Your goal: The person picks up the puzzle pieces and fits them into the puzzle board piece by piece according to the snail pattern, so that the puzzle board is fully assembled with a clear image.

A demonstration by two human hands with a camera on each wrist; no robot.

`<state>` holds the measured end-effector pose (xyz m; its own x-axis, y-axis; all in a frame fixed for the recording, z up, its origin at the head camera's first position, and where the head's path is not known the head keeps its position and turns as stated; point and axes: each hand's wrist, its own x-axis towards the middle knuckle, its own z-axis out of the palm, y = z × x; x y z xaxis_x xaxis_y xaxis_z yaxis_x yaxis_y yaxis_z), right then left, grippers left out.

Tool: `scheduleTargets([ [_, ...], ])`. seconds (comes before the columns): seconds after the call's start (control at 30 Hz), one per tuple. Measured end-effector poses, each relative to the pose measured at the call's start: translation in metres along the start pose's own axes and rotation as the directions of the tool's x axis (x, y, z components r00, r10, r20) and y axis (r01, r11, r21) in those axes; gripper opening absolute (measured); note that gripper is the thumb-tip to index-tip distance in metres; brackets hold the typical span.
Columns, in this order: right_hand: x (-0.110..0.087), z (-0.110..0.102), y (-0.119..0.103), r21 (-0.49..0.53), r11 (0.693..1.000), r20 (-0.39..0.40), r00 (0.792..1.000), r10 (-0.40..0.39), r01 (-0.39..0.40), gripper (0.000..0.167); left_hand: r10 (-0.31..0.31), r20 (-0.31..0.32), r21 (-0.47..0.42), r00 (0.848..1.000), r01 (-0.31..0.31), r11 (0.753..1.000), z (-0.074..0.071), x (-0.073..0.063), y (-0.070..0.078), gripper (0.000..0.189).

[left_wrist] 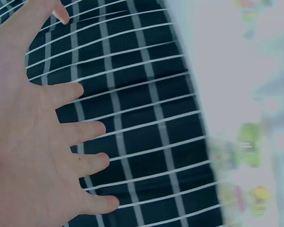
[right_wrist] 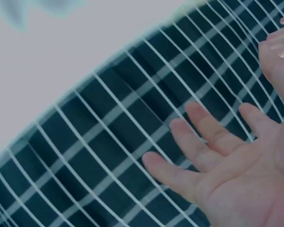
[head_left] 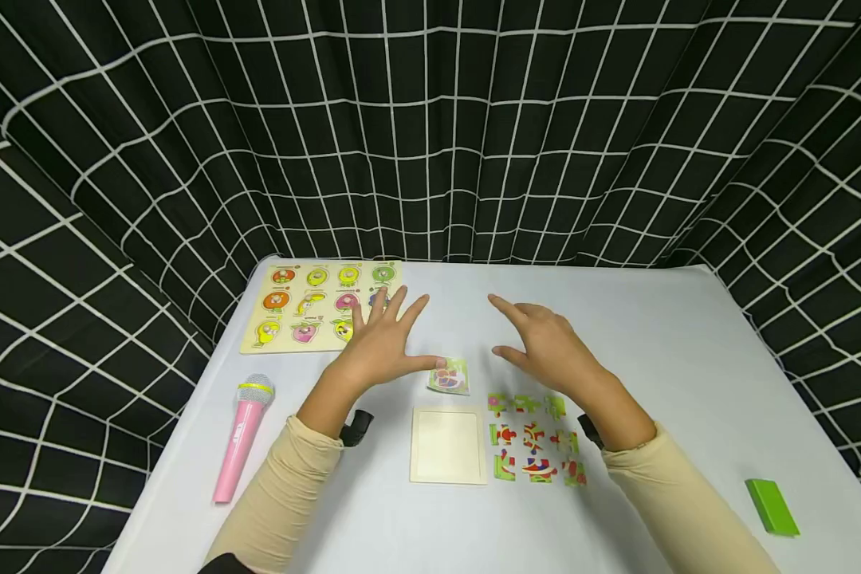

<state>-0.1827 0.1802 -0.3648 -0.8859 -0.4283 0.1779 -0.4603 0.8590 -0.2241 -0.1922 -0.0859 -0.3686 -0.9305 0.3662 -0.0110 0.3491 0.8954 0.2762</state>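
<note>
My left hand (head_left: 380, 347) is raised over the table with its fingers spread, holding nothing. In the head view its thumb tip overlaps a small printed picture card (head_left: 450, 378). The right hand (head_left: 545, 339) hovers to the right of the card, fingers extended and nothing in its grasp. Between my forearms lies a square cream puzzle tray (head_left: 448, 477) with a raised border. Beside it, jigsaw pieces (head_left: 533, 436) in green, red and white are laid out in rows. Both wrist views show straight, separated fingers against the dark curtain.
A wooden fruit puzzle board (head_left: 294, 347) lies at the back left, partly behind my left fingers. A pink toy microphone (head_left: 238, 446) rests by the left edge. Toward the front right is a green block (head_left: 772, 507). A black gridded curtain (head_left: 459, 143) surrounds the white table (head_left: 689, 343).
</note>
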Motion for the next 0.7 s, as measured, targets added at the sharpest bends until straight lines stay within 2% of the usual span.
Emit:
scheduleTargets([
  [0.1, -0.008, 0.021, 0.008, 0.018, 1.000, 0.037, 0.999, -0.024, 0.023, 0.070, 0.017, 0.061, -0.022, 0.998, -0.016, 1.000, 0.020, -0.004, -0.010, 0.097],
  [0.2, -0.017, 0.040, 0.014, 0.024, 0.999, 0.079, 0.997, -0.025, 0.023, 0.054, 0.043, 0.131, -0.061, 0.990, -0.035, 0.998, 0.040, -0.011, -0.016, 0.097],
  [0.3, -0.023, 0.056, 0.016, 0.027, 0.999, 0.116, 0.993, -0.033, 0.030, 0.041, 0.059, 0.203, -0.087, 0.977, -0.042, 0.995, 0.056, -0.022, -0.023, 0.101],
  [0.43, -0.028, 0.070, 0.018, 0.030, 0.998, 0.153, 0.986, -0.061, 0.058, 0.033, 0.066, 0.297, -0.108, 0.953, -0.035, 0.994, 0.072, -0.037, -0.029, 0.110],
  [0.53, -0.031, 0.076, 0.019, 0.038, 0.997, 0.163, 0.984, -0.078, 0.073, 0.031, 0.070, 0.336, -0.120, 0.939, -0.031, 0.992, 0.080, -0.047, -0.031, 0.114],
  [0.7, -0.034, 0.083, 0.019, 0.045, 0.996, 0.171, 0.982, -0.084, 0.077, 0.029, 0.083, 0.344, -0.100, 0.935, -0.051, 0.994, 0.091, -0.056, -0.032, 0.112],
])
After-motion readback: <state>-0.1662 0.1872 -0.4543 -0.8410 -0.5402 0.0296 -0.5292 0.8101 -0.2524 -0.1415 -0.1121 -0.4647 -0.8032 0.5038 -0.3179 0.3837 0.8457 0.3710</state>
